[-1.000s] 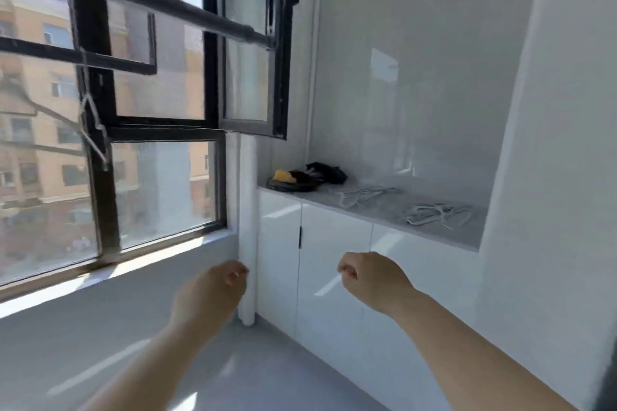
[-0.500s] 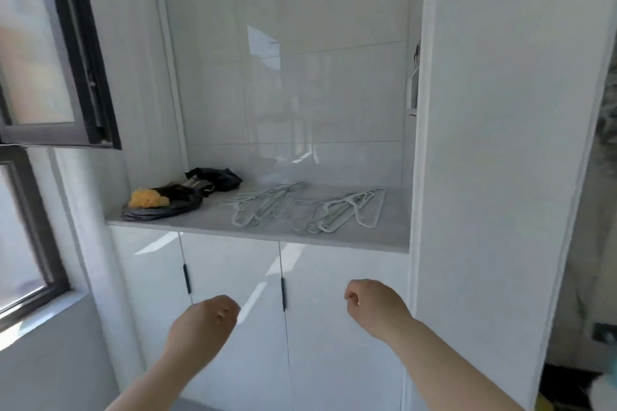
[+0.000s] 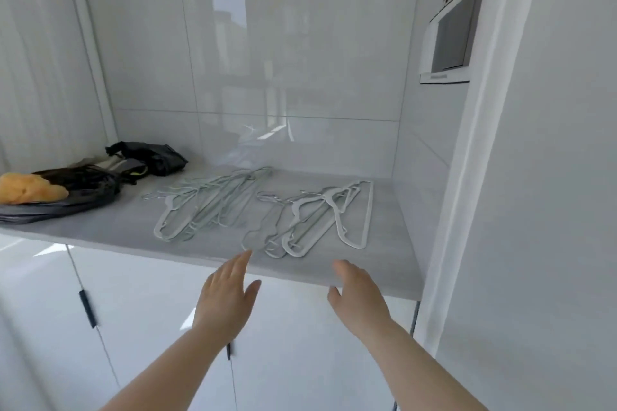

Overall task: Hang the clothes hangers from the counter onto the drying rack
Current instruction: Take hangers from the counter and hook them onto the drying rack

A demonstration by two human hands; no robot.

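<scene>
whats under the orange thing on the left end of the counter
The orange lump lies on a dark fabric heap, grey and black, perhaps bags, which rests on the grey counter. Whatever the heap holds or covers is hidden.

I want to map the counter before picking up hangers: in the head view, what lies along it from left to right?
orange bundle → black bag → greenish hanger pile → white hanger pile
</scene>
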